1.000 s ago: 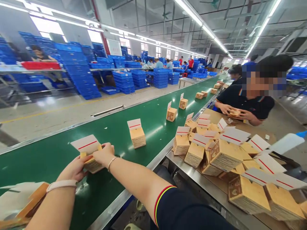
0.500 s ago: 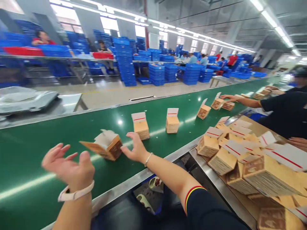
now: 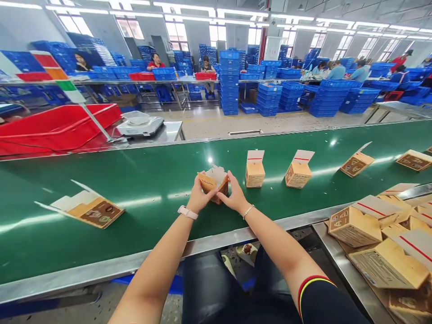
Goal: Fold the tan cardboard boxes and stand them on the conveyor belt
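Observation:
Both of my hands grip one small tan carton (image 3: 214,181) over the green conveyor belt (image 3: 151,180). My left hand (image 3: 198,196) clasps its left side and my right hand (image 3: 234,194) its right side. The carton's white top flaps stand open. Just right of it on the belt stand two upright cartons (image 3: 254,173) (image 3: 297,174) with white, red-striped lids raised. A flattened carton (image 3: 91,210) lies on the belt to my left.
More cartons lie on the belt at the right (image 3: 356,164). A heap of cartons (image 3: 371,225) covers the steel side table at lower right. Across the belt are a red bin (image 3: 54,128), a scale (image 3: 140,123), stacked blue crates (image 3: 229,81) and seated workers.
My view has swung left. A second ago both hands were on a carton on the belt; half a second ago they were open beside a tilted carton, and now both hold one.

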A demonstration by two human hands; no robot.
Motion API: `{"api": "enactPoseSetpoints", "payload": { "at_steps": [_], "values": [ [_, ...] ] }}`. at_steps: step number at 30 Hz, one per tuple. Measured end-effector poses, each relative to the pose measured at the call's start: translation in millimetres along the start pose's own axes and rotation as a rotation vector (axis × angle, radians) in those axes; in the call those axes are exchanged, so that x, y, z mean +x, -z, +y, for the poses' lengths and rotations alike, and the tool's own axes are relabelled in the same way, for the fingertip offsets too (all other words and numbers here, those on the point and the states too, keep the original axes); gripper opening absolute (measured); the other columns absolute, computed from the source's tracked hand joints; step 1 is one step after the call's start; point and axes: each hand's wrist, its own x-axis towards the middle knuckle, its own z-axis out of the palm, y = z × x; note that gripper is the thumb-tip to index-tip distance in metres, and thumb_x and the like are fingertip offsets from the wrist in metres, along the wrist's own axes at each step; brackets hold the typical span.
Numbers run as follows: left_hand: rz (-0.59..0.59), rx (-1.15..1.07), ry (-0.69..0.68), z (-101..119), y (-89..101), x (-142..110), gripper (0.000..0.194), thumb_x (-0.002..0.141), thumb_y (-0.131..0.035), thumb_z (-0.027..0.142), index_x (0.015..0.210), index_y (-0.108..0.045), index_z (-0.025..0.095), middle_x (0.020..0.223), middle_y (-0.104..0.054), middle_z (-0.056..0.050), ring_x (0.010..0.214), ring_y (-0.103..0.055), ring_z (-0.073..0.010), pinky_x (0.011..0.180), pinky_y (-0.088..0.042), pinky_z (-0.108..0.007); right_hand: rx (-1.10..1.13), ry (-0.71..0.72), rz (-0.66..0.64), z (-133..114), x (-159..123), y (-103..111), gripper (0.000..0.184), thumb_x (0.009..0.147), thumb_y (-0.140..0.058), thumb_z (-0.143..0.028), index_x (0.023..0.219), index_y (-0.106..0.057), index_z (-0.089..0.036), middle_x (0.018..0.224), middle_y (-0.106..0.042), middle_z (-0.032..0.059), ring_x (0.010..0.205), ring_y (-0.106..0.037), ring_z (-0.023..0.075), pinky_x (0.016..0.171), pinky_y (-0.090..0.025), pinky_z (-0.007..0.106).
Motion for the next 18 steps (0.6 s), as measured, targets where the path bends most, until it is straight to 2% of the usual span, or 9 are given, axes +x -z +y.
{"api": "enactPoseSetpoints", "payload": {
  "at_steps": [2, 4, 7, 9, 10, 11, 14, 16, 18],
  "values": [
    [0.033, 0.001, -0.022, -3, -2.8, 5, 0.109, 0.05, -0.082, 0.049, 0.139, -0.027, 0.02, 0.143, -0.039, -0.021, 0.131, -0.043, -0.0344, 0.107, -0.036, -0.05, 0.014, 0.017, 0.048, -1, -8, 2, 0.08, 0.071, -0.07, -0.047, 0.138, -0.042, -0.015, 0.128, -0.055, 0.0176, 0.112, -0.057, 0.0271, 0.102, -0.045, 0.045],
    [0.049, -0.003, -0.042, -9, 1.8, 7, 0.113, 0.051, -0.08, 0.048, 0.142, -0.019, 0.021, 0.146, -0.034, -0.021, 0.131, -0.042, -0.0346, 0.106, -0.037, -0.051, 0.019, 0.068, 0.054, -1, -15, 6, 0.068, 0.072, -0.068, -0.048, 0.13, -0.05, -0.016, 0.111, -0.063, 0.013, 0.094, -0.062, 0.0231, 0.094, -0.049, 0.042],
    [0.203, 0.028, -0.051, -15, 18.6, 3, 0.089, 0.068, -0.066, 0.049, 0.141, -0.022, 0.023, 0.14, -0.041, -0.019, 0.124, -0.048, -0.0318, 0.097, -0.044, -0.048, 0.016, 0.036, 0.165, 2, -9, 13, 0.051, 0.078, -0.062, -0.049, 0.119, -0.057, -0.018, 0.093, -0.066, 0.008, 0.084, -0.062, 0.0203, 0.088, -0.051, 0.039],
    [0.368, 0.112, -0.118, -15, 27.5, -7, 0.073, 0.076, -0.057, 0.048, 0.138, -0.028, 0.022, 0.136, -0.045, -0.018, 0.12, -0.052, -0.0298, 0.092, -0.046, -0.046, 0.038, -0.064, 0.271, 7, 4, 17, 0.049, 0.084, -0.055, -0.051, 0.12, -0.057, -0.018, 0.102, -0.065, 0.0105, 0.093, -0.061, 0.0209, 0.086, -0.052, 0.038],
    [0.405, 0.173, -0.191, -14, 28.9, -14, 0.066, 0.079, -0.055, 0.048, 0.135, -0.033, 0.021, 0.134, -0.047, -0.018, 0.119, -0.052, -0.0295, 0.092, -0.046, -0.045, 0.055, -0.09, 0.274, 10, 12, 17, 0.048, 0.086, -0.05, -0.052, 0.12, -0.057, -0.019, 0.11, -0.064, 0.0121, 0.099, -0.061, 0.0215, 0.086, -0.052, 0.038],
    [0.389, 0.242, -0.284, -12, 27.8, -21, 0.06, 0.08, -0.053, 0.048, 0.131, -0.038, 0.02, 0.131, -0.05, -0.017, 0.117, -0.053, -0.0294, 0.093, -0.046, -0.046, 0.067, -0.082, 0.23, 12, 19, 16, 0.048, 0.089, -0.046, -0.054, 0.119, -0.058, -0.019, 0.117, -0.062, 0.0127, 0.105, -0.059, 0.022, 0.088, -0.051, 0.039],
    [0.185, 0.432, -0.524, -7, 14.0, -39, 0.051, 0.082, -0.054, 0.052, 0.119, -0.052, 0.017, 0.122, -0.059, -0.017, 0.116, -0.055, -0.0314, 0.098, -0.043, -0.049, 0.057, 0.101, -0.013, 17, 28, 7, 0.051, 0.093, -0.036, -0.058, 0.113, -0.064, -0.021, 0.125, -0.06, 0.012, 0.118, -0.054, 0.023, 0.103, -0.043, 0.044],
    [0.115, 0.485, -0.558, -7, 4.5, -43, 0.052, 0.083, -0.052, 0.052, 0.12, -0.053, 0.016, 0.123, -0.059, -0.019, 0.119, -0.054, -0.0329, 0.099, -0.043, -0.05, 0.038, 0.226, -0.105, 18, 23, 0, 0.055, 0.095, -0.031, -0.059, 0.12, -0.062, -0.02, 0.13, -0.058, 0.0127, 0.124, -0.051, 0.0236, 0.108, -0.038, 0.046],
    [0.093, 0.489, -0.514, -8, 0.7, -40, 0.051, 0.087, -0.048, 0.048, 0.125, -0.051, 0.014, 0.126, -0.058, -0.02, 0.121, -0.054, -0.0317, 0.097, -0.045, -0.048, 0.019, 0.292, -0.125, 18, 17, -4, 0.057, 0.095, -0.034, -0.058, 0.129, -0.057, -0.019, 0.136, -0.053, 0.0142, 0.127, -0.048, 0.0243, 0.109, -0.037, 0.048]
  ]
}}
